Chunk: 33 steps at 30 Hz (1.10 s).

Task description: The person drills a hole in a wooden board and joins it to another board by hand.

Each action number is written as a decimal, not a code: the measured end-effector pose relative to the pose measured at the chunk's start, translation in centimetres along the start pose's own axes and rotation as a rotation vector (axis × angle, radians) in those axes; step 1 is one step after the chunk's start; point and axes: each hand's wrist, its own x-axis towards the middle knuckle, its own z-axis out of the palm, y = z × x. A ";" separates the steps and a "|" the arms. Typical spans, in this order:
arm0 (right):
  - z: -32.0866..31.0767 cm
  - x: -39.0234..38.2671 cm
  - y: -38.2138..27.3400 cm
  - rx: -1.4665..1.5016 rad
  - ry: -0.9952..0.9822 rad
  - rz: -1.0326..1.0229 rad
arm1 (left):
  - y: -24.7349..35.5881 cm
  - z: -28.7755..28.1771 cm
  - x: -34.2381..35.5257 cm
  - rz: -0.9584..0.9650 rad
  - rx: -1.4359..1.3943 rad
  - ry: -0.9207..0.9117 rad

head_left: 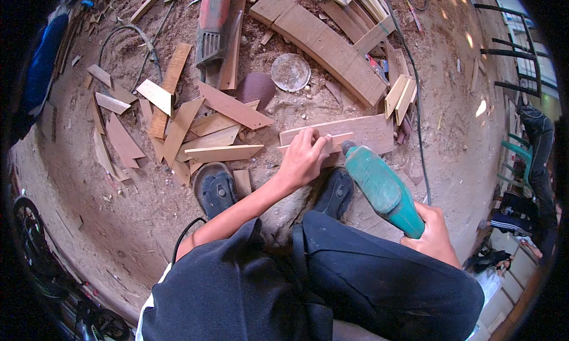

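My left hand (305, 157) has its fingers closed on a thin light wooden strip (339, 139), held against a wider pinkish board (370, 126) lying crosswise in front of me. My right hand (427, 228) is wrapped round the handle of a teal power drill (379, 184), angled up to the left. The drill's nose is at the strip, just right of my left fingers; whether its tip touches the wood I cannot tell. My feet in dark sandals (216, 190) are just behind the board.
Many cut wood pieces (178, 130) lie scattered leftward. Beyond are a red grinder (213, 24), a round dusty lid (290, 72), a long thick board (317, 47) and cables (415, 86). A dark metal frame (507, 50) and teal chair (518, 154) stand at right, bicycle parts (32, 234) at left.
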 end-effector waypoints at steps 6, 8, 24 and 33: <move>-0.1 -0.4 0.0 -0.056 0.023 -0.073 | 0.5 -0.5 -0.2 0.011 -0.002 0.042; 0.2 -0.4 0.3 -0.023 0.043 -0.089 | 0.6 -0.8 -0.2 0.010 0.010 0.041; 2.1 -1.1 0.1 0.377 0.036 0.060 | 0.4 -0.9 -0.3 0.057 0.117 0.111; 2.4 -1.2 0.0 0.383 0.034 0.082 | 0.5 -1.3 -0.1 0.040 0.087 0.109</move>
